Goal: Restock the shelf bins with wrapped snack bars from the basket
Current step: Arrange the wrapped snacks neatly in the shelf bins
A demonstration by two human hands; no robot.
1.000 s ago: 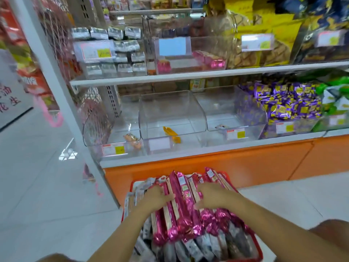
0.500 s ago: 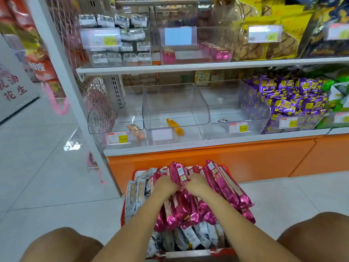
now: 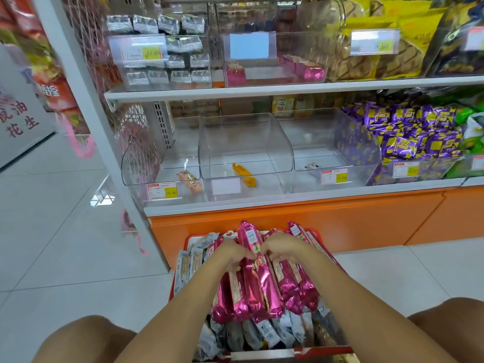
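**Non-task stock and surroundings**

Silver packs (image 3: 157, 24) stacked at left end of upper shelf (image 3: 262, 89), yellow bags (image 3: 413, 24) toward its right end. Purple packs (image 3: 419, 134) heaped at right end of lower shelf (image 3: 262, 201), green packs (image 3: 468, 113) just beside them. Orange base panel (image 3: 314, 218) under lower shelf. White tiled floor (image 3: 52, 244). Pink cord (image 3: 76, 142) and red-lettered sign (image 3: 18, 116) far left.

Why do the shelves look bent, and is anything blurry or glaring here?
Head view: the wide-angle lens bows the upper shelf edge. Head view: the upper price tag is smeared and unreadable. Head view: foil on the pink bars glints, and a ceiling light mirrors in the floor tiles.
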